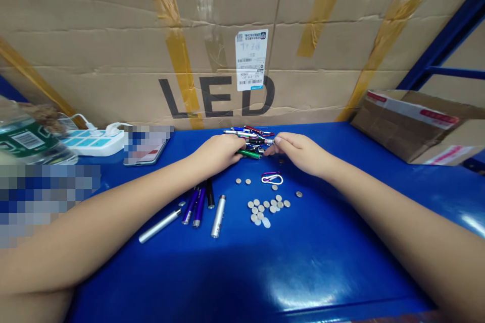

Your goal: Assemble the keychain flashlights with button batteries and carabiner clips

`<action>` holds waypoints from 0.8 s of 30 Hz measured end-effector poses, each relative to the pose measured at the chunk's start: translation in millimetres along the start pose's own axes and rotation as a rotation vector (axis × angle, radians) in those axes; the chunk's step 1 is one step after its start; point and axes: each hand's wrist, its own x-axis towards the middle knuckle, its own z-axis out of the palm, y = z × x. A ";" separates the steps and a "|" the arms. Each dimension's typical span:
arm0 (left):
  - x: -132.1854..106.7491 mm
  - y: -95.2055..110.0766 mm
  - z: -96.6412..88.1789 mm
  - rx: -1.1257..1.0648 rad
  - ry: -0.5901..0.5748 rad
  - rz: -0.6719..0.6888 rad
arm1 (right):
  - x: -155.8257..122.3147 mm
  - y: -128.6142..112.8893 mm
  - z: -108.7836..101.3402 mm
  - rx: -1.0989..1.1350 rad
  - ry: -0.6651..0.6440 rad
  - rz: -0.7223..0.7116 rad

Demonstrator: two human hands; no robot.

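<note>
A small black penlight (259,141) lies level between my hands. My left hand (223,154) is closed on one end, and the thumb and finger of my right hand (297,151) pinch the other. Behind and beneath it is a pile of coloured penlights (239,131), with a green penlight (249,154) at its front. Nearer to me lie two carabiners, one of them a silver carabiner (276,180), and a scatter of button cells (261,208). Below my left forearm are a silver penlight (219,217), another silver penlight (160,226), purple penlights (200,207) and a black penlight (210,196).
The blue table (303,272) backs onto a large cardboard box (212,20). At the left stand a plastic bottle (26,136), a white power strip (94,142) and a phone (151,149). An open small carton (409,126) sits at the right.
</note>
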 end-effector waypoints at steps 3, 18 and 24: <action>0.5 -1.5 1.2 -0.009 0.033 0.008 | -0.3 -2.2 0.9 -0.030 -0.009 -0.016; 4.0 -16.0 5.8 -0.145 0.163 -0.075 | 5.8 0.6 9.0 -0.105 0.003 -0.013; -2.3 -6.9 0.5 -0.101 0.117 -0.059 | 1.2 -4.7 2.2 -0.069 -0.034 -0.017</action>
